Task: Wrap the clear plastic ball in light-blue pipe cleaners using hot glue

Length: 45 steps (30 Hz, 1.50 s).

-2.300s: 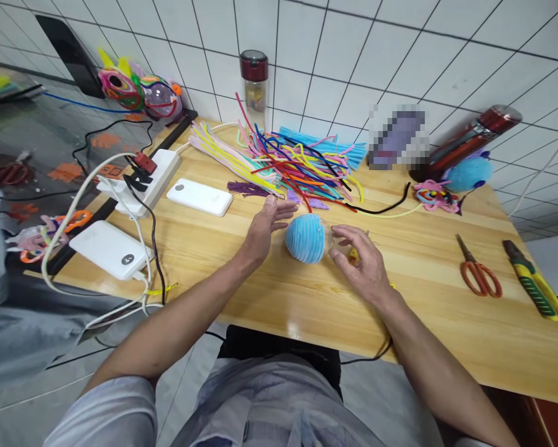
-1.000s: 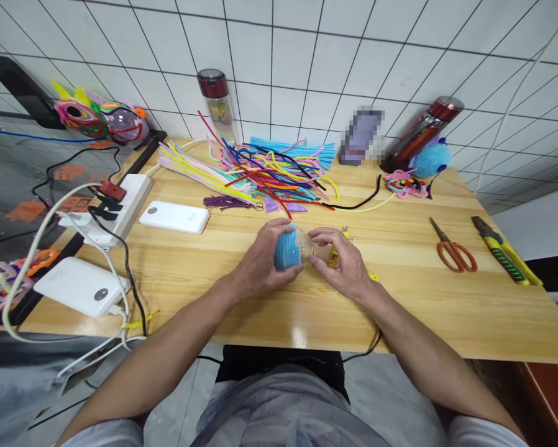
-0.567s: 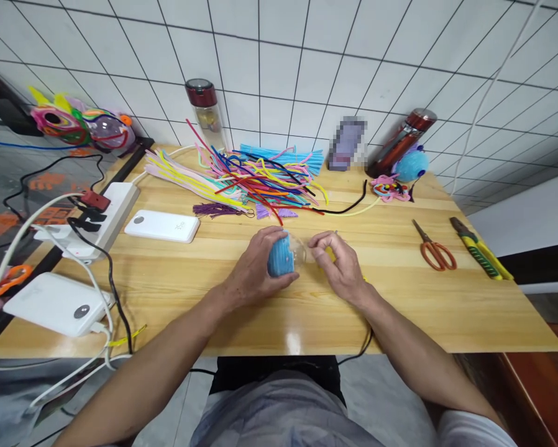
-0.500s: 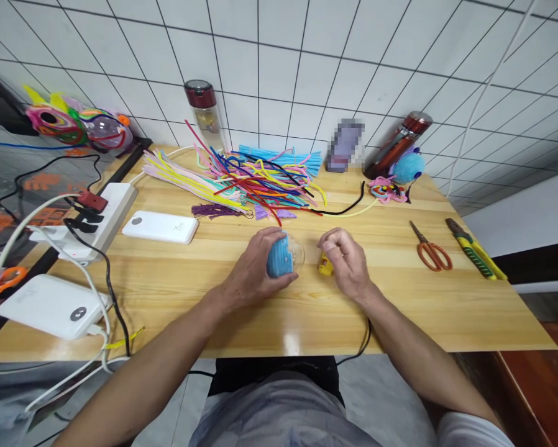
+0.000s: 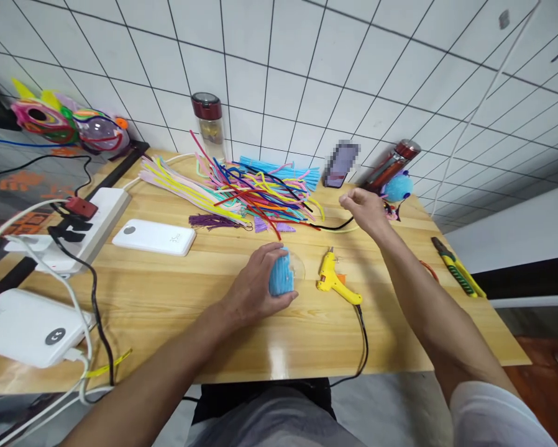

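Pale wood grain shows between the ball (image 5: 281,278) and the table's (image 5: 307,347) front edge; stems (image 5: 269,192) crowd the back by the tiled wall (image 5: 288,81), and the glue gun (image 5: 330,276) lies just right of the ball. The ball sits near the middle, gripped by the left hand (image 5: 253,282); ridged, fuzzy blue wraps one side up to a stepped edge, and the other side is clear and rounded. The right hand (image 5: 365,208) is beyond the glue gun, fingers curled in; whether they pinch anything, I cannot tell. The glue gun is yellow plastic, the stems thin, fluffy and many-coloured.
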{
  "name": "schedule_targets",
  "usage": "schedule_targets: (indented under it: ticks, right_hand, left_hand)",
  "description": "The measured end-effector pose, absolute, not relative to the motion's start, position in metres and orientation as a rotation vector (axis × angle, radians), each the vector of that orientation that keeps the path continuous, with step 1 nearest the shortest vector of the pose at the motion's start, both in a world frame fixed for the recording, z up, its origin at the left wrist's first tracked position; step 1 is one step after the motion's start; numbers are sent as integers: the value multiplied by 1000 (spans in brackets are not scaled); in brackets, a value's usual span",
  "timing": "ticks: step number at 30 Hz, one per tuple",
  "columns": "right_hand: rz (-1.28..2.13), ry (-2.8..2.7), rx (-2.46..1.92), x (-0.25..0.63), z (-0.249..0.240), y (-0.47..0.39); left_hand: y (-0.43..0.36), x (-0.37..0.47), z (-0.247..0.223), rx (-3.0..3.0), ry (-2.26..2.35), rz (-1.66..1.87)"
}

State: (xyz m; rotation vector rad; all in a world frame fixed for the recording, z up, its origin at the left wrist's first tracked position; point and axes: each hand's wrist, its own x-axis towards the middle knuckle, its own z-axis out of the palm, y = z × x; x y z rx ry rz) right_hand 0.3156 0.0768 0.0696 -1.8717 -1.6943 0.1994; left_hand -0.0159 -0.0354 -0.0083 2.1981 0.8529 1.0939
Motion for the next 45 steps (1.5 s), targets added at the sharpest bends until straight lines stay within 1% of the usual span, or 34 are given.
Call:
schedule_targets:
  ticks: [2,7,14,27,39,45]
  right_hand:
    - [140,-1794,-1976,316,60,106]
    - [132,-1895,-2079,308,37,160]
    - [124,-2001,-2197,291,19,200]
    - [124,-2039,-2261,281,9,223]
    - [129,-1979,-2193,301,12,219]
    - [-69,-1835,-2220,304,13,214]
  left_hand:
    - [-35,-16,-7,2204,867,1075]
    - [-37,-17,-4,2193,895,1039]
    - [-38,-18,0,2188,903,985]
    - [-38,-19,2,2164,906,973]
    - [-37,-20,1,2170,917,961]
    - [-38,-19,-1,2159,922,957]
